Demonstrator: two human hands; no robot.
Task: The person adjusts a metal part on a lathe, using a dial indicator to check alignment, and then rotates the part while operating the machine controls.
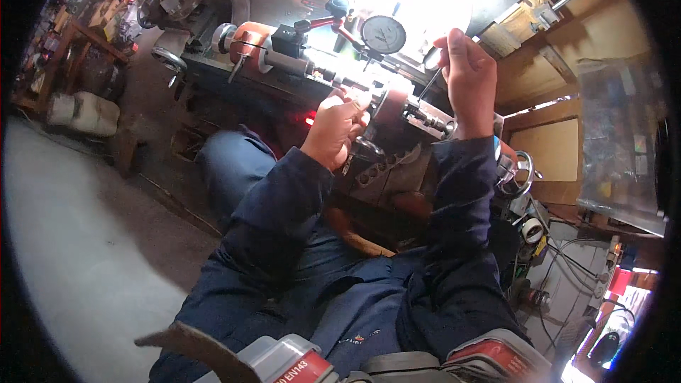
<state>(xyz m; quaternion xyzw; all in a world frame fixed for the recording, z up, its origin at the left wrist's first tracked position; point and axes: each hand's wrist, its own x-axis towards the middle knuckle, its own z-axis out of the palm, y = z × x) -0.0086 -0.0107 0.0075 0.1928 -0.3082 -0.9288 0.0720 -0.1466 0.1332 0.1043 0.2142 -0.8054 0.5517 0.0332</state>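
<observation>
My left hand (339, 128) has its fingers closed at the middle of a bench machine's horizontal metal shaft (301, 65); what they grip is lost in glare. My right hand (464, 78) is raised at the right, fingers curled on a thin rod tool (428, 86) that slants down toward the spindle parts (425, 118). Between and behind my hands, a dial indicator (382, 34) hangs on a jointed arm from a black block base (287, 41). An orange housing (252, 46) holds the shaft's left end; another (391, 104) stands just right of my left hand.
Handwheels (169, 60) (523, 174) flank the machine. A perforated holder (383, 169) lies below it. A cluttered wooden shelf (85, 50) and white jug (85, 112) are at left. Cables (567, 262), wooden panels (550, 149) and a hanging plastic sheet (617, 142) occupy the right side.
</observation>
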